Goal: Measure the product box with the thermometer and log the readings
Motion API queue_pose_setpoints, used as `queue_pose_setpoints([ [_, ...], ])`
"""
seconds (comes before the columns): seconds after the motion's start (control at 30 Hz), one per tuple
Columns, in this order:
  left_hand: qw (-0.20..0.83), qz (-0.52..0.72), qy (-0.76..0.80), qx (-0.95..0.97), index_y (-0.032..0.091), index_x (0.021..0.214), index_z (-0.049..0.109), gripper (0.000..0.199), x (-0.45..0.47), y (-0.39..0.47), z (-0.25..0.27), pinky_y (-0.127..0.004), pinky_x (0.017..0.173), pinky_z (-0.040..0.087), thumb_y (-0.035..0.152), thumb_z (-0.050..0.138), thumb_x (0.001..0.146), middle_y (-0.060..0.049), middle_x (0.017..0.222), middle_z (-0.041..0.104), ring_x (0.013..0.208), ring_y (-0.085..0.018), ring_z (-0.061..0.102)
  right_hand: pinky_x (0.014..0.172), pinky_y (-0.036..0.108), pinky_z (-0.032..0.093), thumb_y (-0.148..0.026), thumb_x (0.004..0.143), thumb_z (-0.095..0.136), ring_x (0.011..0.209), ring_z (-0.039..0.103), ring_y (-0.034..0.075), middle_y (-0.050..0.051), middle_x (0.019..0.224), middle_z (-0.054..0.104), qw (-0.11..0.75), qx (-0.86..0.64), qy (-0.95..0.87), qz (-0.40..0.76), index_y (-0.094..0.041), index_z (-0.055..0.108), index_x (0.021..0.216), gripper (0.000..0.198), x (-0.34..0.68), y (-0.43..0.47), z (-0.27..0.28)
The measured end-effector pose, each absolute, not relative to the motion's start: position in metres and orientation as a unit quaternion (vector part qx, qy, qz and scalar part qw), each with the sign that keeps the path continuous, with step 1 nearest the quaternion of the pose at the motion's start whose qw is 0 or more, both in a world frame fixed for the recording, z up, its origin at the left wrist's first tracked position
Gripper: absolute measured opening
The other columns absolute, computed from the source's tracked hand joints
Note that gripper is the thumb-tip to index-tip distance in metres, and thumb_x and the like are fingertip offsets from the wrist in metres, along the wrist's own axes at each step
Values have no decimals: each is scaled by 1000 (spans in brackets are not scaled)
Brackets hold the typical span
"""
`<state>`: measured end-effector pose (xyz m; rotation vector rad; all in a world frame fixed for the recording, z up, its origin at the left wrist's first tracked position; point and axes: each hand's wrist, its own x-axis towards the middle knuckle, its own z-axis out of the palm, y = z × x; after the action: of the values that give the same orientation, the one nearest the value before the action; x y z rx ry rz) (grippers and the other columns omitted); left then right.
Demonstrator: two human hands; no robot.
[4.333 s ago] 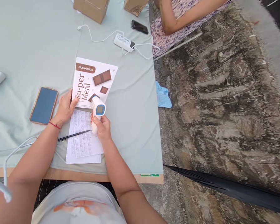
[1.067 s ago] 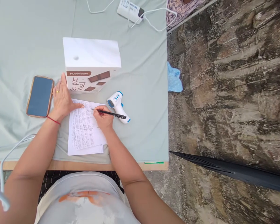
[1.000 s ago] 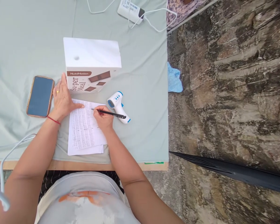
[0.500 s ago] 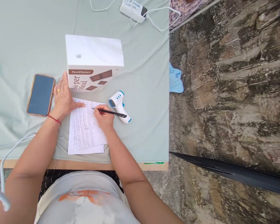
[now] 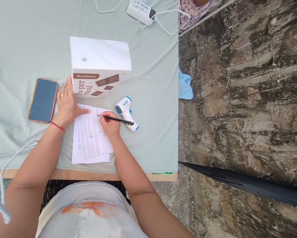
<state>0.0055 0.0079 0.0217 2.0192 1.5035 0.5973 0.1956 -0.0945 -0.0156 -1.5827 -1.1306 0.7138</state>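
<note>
My right hand (image 5: 110, 125) is closed around a black pen (image 5: 123, 121), its tip at the upper part of a sheet of paper (image 5: 90, 145) covered with rows of small handwriting. A second white sheet (image 5: 91, 161) shows beneath it. My left hand (image 5: 67, 102) lies flat with fingers spread, the thumb on the sheet's top left and the fingertips beside a white box (image 5: 100, 82) marked NutriMotion Su-per Meal. The box stands upright beyond the papers. Just right of my right hand lies a white and blue infrared thermometer (image 5: 126, 112).
A phone in a brown case (image 5: 43, 100) lies left of my left hand. At the back are a white power bank (image 5: 140, 12) and its cable (image 5: 171, 32). More cable (image 5: 4, 172) loops at the left. The table edge borders a stone wall (image 5: 242, 109); a blue cloth (image 5: 185, 85) hangs there.
The view has shifted very slightly. Both hands, the pen, the papers and the box stay practically where they were.
</note>
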Motion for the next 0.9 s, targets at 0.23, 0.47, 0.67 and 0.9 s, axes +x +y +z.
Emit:
queue_pose_setpoints([
  [0.23, 276, 222, 558, 751, 21, 173, 15, 164, 5, 7, 23, -63, 137, 11, 57, 108, 44, -24, 177, 27, 166, -51, 18, 63, 30, 52, -27, 79, 62, 62, 55, 14, -4, 69, 62, 508, -653, -479, 294, -25, 61, 76, 4, 198, -95, -20],
  [0.47, 276, 217, 554, 755, 21, 173, 13, 163, 5, 8, 23, -64, 137, 10, 59, 107, 45, -24, 177, 26, 166, -50, 18, 63, 31, 51, -27, 78, 62, 60, 56, 14, -4, 68, 63, 531, -651, -460, 288, -26, 60, 74, 4, 196, -94, -19],
  [0.67, 287, 221, 561, 744, 20, 173, 17, 162, 6, 7, 26, -62, 138, 8, 54, 110, 44, -24, 176, 28, 166, -51, 16, 61, 30, 49, -28, 78, 59, 59, 55, 13, -4, 66, 62, 536, -650, -465, 271, -25, 61, 74, 5, 195, -94, -19],
  [0.9, 268, 210, 551, 762, 17, 174, 8, 165, 3, 9, 18, -63, 136, 10, 56, 107, 48, -26, 176, 25, 167, -50, 16, 62, 28, 49, -26, 79, 62, 61, 54, 12, -5, 67, 61, 531, -667, -447, 271, -25, 59, 73, 6, 196, -96, -16],
])
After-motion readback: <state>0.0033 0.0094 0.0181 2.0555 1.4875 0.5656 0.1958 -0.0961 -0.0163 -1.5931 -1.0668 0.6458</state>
